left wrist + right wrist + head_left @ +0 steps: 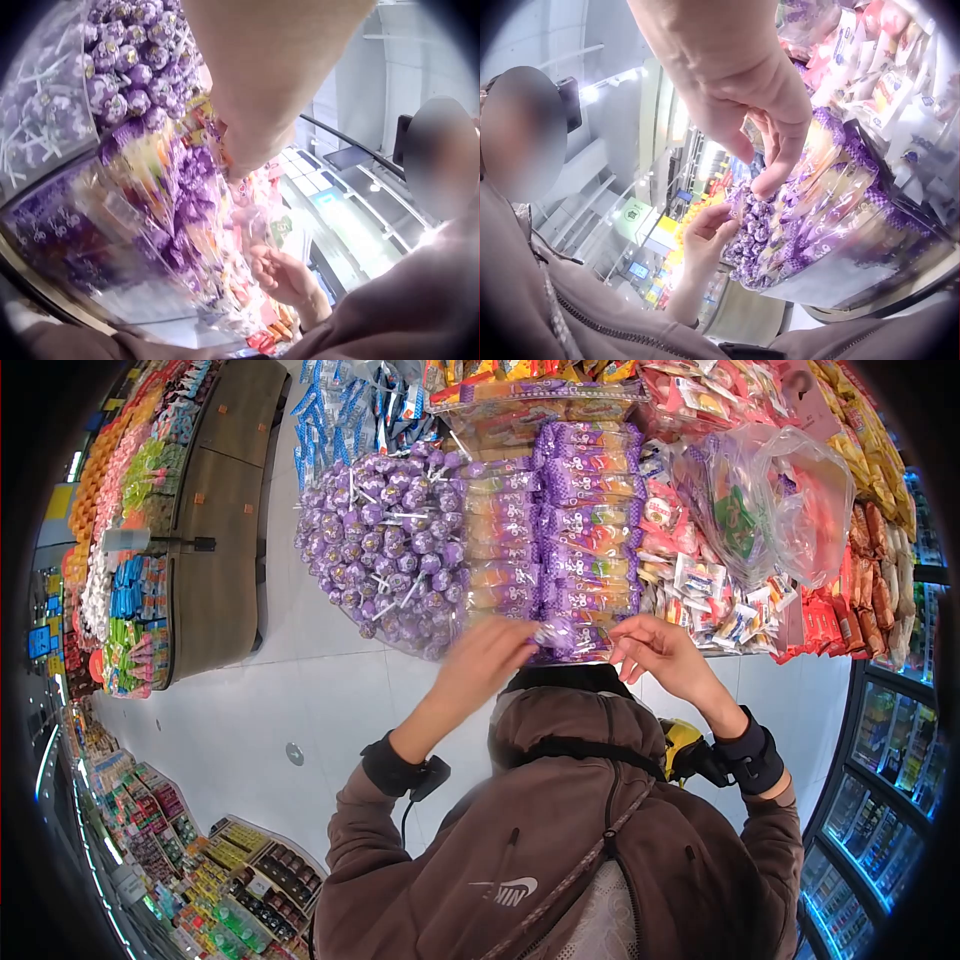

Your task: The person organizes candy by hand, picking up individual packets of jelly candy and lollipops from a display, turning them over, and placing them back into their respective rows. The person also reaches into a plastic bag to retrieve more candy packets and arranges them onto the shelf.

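Head view: left grip [488, 658] narrow, fingertips pinching a small purple packet [556, 633], crinkled, shiny film, blurred. Right grip [662, 652] loosely bent, thumb and fingers apart with a modest gap, nothing seen between them; it is just to the right of the packet.

Beyond and left of the left grip: round lollipops [385, 535], purple printed wrappers twisted onto thin white sticks. Ahead of both grips: long packets [590, 530], flat clear film, purple checked ends, pale orange filling showing, stacked crosswise in columns. Beyond the right grip: small wrapped sweets [705, 575], white and pink, glossy, loose heap.

Containers: a clear plastic bag [812, 490], thin, puffed and wrinkled, green print showing, lies over the sweets, beyond and right of the right grip; contents uncertain. Right wrist view, below the right grip: smooth see-through bin [832, 274], curved wall, long packets inside.
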{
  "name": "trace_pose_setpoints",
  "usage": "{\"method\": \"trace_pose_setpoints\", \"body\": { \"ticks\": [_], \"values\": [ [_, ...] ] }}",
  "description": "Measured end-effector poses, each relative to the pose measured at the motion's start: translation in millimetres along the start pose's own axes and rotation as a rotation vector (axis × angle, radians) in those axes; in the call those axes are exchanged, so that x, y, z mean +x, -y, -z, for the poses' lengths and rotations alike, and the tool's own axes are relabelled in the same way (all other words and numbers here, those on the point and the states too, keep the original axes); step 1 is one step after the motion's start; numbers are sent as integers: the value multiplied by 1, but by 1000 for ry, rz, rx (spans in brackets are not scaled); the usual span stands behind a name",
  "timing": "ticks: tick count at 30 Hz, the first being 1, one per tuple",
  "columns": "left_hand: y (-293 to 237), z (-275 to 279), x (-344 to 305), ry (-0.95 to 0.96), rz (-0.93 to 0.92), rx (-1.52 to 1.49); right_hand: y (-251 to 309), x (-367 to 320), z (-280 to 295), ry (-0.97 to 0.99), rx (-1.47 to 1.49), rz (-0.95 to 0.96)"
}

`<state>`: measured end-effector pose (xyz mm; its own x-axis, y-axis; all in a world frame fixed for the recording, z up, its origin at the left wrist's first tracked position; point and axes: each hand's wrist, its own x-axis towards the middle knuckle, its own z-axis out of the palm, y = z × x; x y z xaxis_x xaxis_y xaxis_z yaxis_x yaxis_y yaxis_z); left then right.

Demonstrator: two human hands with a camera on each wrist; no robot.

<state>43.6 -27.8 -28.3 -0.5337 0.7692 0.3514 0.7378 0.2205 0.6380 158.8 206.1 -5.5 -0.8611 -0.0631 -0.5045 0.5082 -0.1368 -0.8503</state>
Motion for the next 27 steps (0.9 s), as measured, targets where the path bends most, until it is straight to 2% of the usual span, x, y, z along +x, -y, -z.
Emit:
{"method": "trace_pose_setpoints", "body": {
  "ticks": [3,6,9,27],
  "values": [
    [18,16,3,-43,50,203,-4,1,7,3,-26,13],
    [31,16,5,-1,-4,285,-8,3,5,22,-28,0],
    [46,4,4,42,-71,298,-5,4,2,40,-18,-40],
    [57,-7,2,110,-66,392,-6,5,-4,30,-29,-49]
  ]
}}
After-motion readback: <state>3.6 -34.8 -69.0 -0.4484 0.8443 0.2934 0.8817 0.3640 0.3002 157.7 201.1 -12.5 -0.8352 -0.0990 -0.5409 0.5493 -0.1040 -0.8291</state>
